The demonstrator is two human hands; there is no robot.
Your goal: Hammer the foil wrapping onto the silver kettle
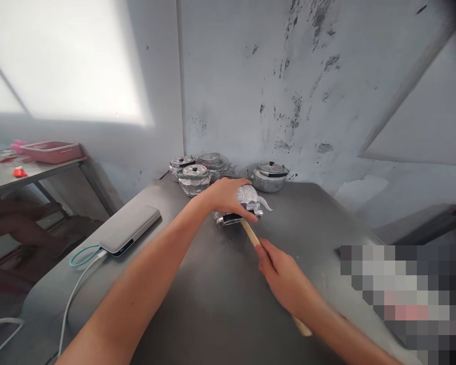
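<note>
A silver metal kettle [248,194] with a curved spout lies tipped on its side on the grey table [213,304]. My left hand [230,194] is closed over its body, the thumb near the black handle grip [232,217]. In my right hand [279,271] is a pale wooden stick [251,233], gripped around its middle. The stick's far end reaches the kettle beside the handle grip, and its lower end shows below my wrist. Whether that far end goes inside the kettle is hidden.
Several silver kettles stand at the back left, like this lidded one [194,181]; another kettle [269,178] is at the back right by the wall. A power bank [131,230] with a white cable [76,289] lies left. A pink basket [55,152] rests on a side table.
</note>
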